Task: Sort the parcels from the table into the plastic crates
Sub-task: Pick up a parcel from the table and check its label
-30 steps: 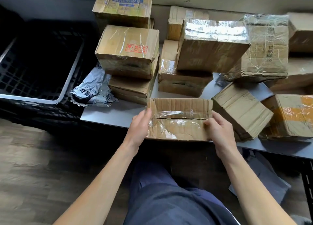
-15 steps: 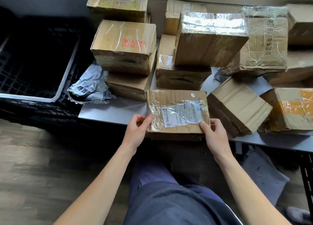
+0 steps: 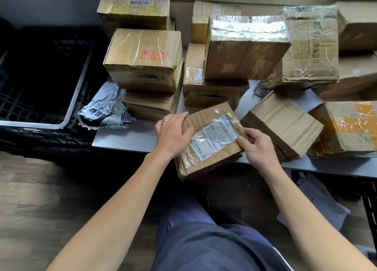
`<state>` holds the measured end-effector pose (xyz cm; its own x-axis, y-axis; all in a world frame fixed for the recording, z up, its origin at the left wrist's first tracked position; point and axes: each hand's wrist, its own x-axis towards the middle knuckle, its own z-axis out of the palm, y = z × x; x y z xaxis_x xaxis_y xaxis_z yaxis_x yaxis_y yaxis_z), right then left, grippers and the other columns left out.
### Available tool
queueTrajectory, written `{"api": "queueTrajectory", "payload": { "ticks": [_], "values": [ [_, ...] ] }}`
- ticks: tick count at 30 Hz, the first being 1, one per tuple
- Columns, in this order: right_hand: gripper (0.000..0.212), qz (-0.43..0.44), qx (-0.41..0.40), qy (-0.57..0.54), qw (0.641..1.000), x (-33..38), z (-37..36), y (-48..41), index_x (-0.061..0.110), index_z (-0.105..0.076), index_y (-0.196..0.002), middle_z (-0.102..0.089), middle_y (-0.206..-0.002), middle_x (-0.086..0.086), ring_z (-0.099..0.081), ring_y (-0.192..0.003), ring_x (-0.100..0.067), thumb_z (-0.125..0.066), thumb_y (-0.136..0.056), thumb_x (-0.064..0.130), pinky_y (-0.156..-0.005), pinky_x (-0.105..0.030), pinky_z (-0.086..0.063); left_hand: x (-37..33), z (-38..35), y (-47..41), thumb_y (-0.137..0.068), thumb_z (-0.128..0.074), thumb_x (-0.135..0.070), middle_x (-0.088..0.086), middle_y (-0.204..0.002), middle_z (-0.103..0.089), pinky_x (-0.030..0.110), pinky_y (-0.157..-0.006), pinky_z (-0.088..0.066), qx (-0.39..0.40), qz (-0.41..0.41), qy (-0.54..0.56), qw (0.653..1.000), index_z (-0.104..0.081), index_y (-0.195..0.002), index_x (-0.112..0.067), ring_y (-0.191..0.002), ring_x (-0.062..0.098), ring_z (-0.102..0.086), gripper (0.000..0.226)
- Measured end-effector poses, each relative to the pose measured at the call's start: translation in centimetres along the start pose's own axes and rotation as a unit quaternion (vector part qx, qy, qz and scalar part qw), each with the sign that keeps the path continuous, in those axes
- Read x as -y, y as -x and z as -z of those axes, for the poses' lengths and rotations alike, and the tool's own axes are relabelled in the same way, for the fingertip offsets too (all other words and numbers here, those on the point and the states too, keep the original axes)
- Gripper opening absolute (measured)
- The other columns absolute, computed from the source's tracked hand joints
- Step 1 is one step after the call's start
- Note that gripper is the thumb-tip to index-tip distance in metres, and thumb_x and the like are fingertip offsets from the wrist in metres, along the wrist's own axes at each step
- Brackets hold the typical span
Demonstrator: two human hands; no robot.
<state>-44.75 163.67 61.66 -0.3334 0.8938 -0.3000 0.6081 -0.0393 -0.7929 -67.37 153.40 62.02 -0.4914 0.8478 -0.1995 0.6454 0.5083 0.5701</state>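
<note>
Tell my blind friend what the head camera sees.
A left hand rests on a labelled box at the table edge; the right hand pinches it. More boxes and a grey bag lie behind, a black crate left.

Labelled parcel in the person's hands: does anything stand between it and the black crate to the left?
Only the crumpled grey mailer bag, lying low at the table's left edge between the labelled parcel and the black crate. The stacked boxes stand further back. Lifted, the parcel would likely clear it.
</note>
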Motion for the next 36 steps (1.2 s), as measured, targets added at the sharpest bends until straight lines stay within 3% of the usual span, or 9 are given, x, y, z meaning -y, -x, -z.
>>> {"api": "queueTrajectory", "payload": {
  "ticks": [2,5,7,10,15,17,20,25,36],
  "values": [
    [0.032,0.001,-0.003,0.009,1.0,0.5,-0.4,-0.9,0.019,-0.069,-0.131,-0.065,-0.127,-0.002,-0.06,-0.119,-0.018,-0.065,-0.1,0.021,-0.109,-0.044,-0.047,0.3,0.3,-0.2,-0.101,-0.055,-0.046,0.0,-0.125,-0.063,0.042,-0.104,-0.036,0.013,0.035,-0.013,0.999,-0.06,-0.125,-0.024,-0.125,0.025,-0.052,0.034],
    [0.036,0.004,-0.026,-0.001,1.0,1.2,-1.4,-1.4,0.022,-0.063,-0.138,-0.056,-0.133,-0.001,-0.051,-0.122,-0.012,-0.062,-0.102,0.024,-0.107,-0.03,-0.039,0.8,0.6,0.5,-0.098,-0.05,-0.063,0.003,-0.108,-0.068,0.042,-0.091,-0.048,0.059,0.093,-0.023,0.994,-0.06,-0.105,-0.025,-0.11,0.03,-0.059,0.04],
    [0.045,-0.008,-0.042,-0.015,0.999,1.6,-2.3,-1.6,0.022,-0.053,-0.148,-0.051,-0.143,-0.003,-0.047,-0.13,-0.013,-0.06,-0.104,0.029,-0.108,-0.028,-0.035,1.2,0.2,1.4,-0.095,-0.048,-0.071,0.005,-0.107,-0.067,0.043,-0.092,-0.048,0.087,0.109,-0.03,0.99,-0.059,-0.109,-0.025,-0.11,0.03,-0.058,0.049],
    [0.061,-0.038,-0.044,-0.062,0.996,2.2,-3.3,-1.6,0.018,-0.035,-0.159,-0.044,-0.159,-0.003,-0.042,-0.143,-0.017,-0.059,-0.104,0.033,-0.115,-0.033,-0.034,1.3,-0.3,1.8,-0.093,-0.055,-0.071,0.003,-0.111,-0.065,0.045,-0.098,-0.049,0.072,0.112,0.025,0.991,-0.052,-0.135,-0.022,-0.112,0.026,-0.058,0.065],
    [0.053,0.005,0.004,-0.051,0.999,2.7,-4.5,-1.5,0.014,-0.045,-0.153,-0.053,-0.15,-0.001,-0.05,-0.136,-0.014,-0.058,-0.105,0.031,-0.114,-0.031,-0.039,0.5,-0.1,-0.3,-0.096,-0.069,-0.046,0.001,-0.147,-0.045,0.036,-0.116,-0.037,0.017,0.045,0.151,0.987,-0.042,-0.154,-0.027,-0.135,0.015,-0.047,0.067],
    [0.05,0.019,0.009,-0.042,0.999,2.7,-5.0,-1.6,0.014,-0.046,-0.152,-0.054,-0.15,-0.002,-0.05,-0.136,-0.015,-0.057,-0.106,0.029,-0.112,-0.028,-0.038,0.6,-0.4,-1.2,-0.098,-0.068,-0.042,-0.001,-0.143,-0.048,0.031,-0.116,-0.035,0.032,0.011,0.148,0.988,-0.054,-0.146,-0.027,-0.134,0.012,-0.048,0.053],
    [0.049,0.009,0.007,-0.041,0.999,2.6,-5.1,-1.9,0.016,-0.047,-0.151,-0.056,-0.148,0.0,-0.051,-0.135,-0.014,-0.056,-0.106,0.032,-0.112,-0.03,-0.039,1.0,-1.3,-2.0,-0.099,-0.067,-0.041,-0.001,-0.122,-0.06,0.027,-0.108,-0.041,0.021,-0.017,0.147,0.989,-0.071,-0.118,-0.021,-0.114,0.008,-0.056,0.028],
    [0.044,0.006,0.016,-0.054,0.998,2.3,-4.9,-2.6,0.016,-0.051,-0.149,-0.06,-0.141,0.002,-0.056,-0.129,-0.011,-0.055,-0.107,0.03,-0.113,-0.036,-0.044,1.2,-2.4,-2.4,-0.098,-0.067,-0.037,0.005,-0.112,-0.061,0.001,-0.088,-0.034,-0.012,-0.026,0.153,0.988,-0.072,-0.11,-0.016,-0.098,0.005,-0.055,0.025],
    [0.039,0.014,0.011,-0.067,0.998,1.6,-5.3,-2.9,0.02,-0.053,-0.145,-0.064,-0.127,0.011,-0.061,-0.119,-0.001,-0.054,-0.107,0.031,-0.106,-0.031,-0.05,2.1,-3.4,-2.6,-0.099,-0.064,-0.036,0.006,-0.111,-0.063,0.008,-0.094,-0.038,-0.056,-0.056,0.191,0.978,-0.072,-0.11,-0.016,-0.099,-0.008,-0.054,0.023]
  ]
}}
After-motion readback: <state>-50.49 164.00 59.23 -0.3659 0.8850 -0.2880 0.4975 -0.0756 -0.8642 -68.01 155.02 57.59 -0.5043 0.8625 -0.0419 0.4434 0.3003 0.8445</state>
